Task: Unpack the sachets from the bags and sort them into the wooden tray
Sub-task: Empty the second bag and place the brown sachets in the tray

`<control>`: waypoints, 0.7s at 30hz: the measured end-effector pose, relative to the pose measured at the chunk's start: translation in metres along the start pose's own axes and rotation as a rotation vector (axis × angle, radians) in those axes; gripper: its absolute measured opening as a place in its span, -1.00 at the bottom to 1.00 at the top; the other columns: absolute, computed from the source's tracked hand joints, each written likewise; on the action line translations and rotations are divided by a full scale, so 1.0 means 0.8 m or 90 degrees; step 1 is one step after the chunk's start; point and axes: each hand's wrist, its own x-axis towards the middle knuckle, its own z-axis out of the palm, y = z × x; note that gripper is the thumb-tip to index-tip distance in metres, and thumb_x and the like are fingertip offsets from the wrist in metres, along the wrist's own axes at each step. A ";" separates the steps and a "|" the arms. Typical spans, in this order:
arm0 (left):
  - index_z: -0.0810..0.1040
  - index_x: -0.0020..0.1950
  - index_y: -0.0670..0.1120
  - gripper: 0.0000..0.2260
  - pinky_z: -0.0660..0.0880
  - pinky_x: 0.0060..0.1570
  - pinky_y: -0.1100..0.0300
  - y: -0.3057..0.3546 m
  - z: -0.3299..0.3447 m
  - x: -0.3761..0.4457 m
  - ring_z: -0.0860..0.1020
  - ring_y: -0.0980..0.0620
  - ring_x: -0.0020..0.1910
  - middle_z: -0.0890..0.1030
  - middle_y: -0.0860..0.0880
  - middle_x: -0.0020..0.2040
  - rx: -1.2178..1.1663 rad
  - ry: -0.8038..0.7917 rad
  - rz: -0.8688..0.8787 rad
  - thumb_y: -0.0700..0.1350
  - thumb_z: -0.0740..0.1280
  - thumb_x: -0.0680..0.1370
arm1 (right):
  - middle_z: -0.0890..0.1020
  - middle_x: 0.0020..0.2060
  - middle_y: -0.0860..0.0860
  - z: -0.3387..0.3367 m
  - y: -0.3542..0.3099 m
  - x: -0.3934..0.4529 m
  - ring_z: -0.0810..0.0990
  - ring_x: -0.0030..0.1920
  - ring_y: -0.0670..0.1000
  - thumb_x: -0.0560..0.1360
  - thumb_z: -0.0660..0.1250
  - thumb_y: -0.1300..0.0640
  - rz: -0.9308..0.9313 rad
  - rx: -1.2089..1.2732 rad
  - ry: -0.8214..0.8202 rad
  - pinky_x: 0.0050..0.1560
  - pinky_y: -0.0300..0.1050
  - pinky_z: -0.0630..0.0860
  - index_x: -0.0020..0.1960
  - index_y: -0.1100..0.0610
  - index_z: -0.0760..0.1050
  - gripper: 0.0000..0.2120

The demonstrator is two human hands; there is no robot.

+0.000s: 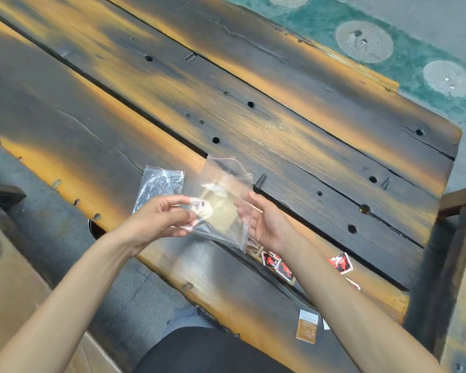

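- Head view: both hands hold one clear bag [223,200] up over the counter [280,125].
- Left hand [159,219] pinches the bag's left edge; right hand [264,219] has fingers curled on its right edge.
- Something pale and blurry sits inside that bag.
- Another clear bag [159,187] lies flat behind the left hand.
- Red sachets [277,263] and a brown sachet [307,327] lie near the counter's front right corner.

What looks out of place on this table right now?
The red sachets lie loose and askew under the right hand, one more apart to the right. A brown sachet sits alone at the table edge. No tray clearly shows.
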 end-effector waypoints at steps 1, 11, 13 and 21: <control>0.63 0.09 0.00 -0.77 0.65 -0.17 0.24 -0.006 -0.011 -0.002 0.64 0.06 -0.20 0.71 -0.03 -0.20 0.005 0.012 -0.001 -0.30 0.42 0.54 | 0.76 0.02 0.00 0.009 -0.002 0.007 0.68 -0.27 -0.14 0.61 0.34 -0.02 -0.008 -0.023 0.004 -0.36 -0.27 0.59 0.18 0.05 0.59 -0.78; 0.71 0.14 -0.03 -0.82 0.64 -0.12 0.30 -0.113 -0.122 0.013 0.58 0.02 -0.09 0.68 -0.06 -0.07 0.002 0.159 -0.035 -0.21 0.42 0.57 | 0.75 -0.07 -0.03 0.098 0.011 0.099 0.67 -0.07 -0.08 0.62 0.36 0.12 -0.045 -0.297 0.006 -0.04 -0.20 0.60 0.21 0.13 0.61 -0.80; 0.71 0.12 -0.02 -0.82 0.63 -0.15 0.31 -0.135 -0.138 0.025 0.60 0.02 -0.10 0.66 -0.14 -0.05 0.000 0.177 -0.055 -0.21 0.42 0.57 | 0.74 -0.10 -0.01 0.117 0.018 0.120 0.66 -0.12 -0.07 0.63 0.34 0.13 -0.029 -0.344 -0.002 -0.10 -0.20 0.60 0.19 0.14 0.59 -0.83; 0.67 0.06 -0.17 -0.88 0.52 -0.15 0.24 -0.200 -0.180 0.085 0.57 0.03 -0.14 0.66 -0.08 0.12 0.084 0.259 -0.114 -0.15 0.41 0.59 | 0.65 -0.24 0.02 0.167 0.070 0.189 0.57 -0.27 -0.01 0.51 0.33 0.20 -0.168 -0.713 -0.032 -0.19 -0.16 0.46 -0.07 0.07 0.62 -0.90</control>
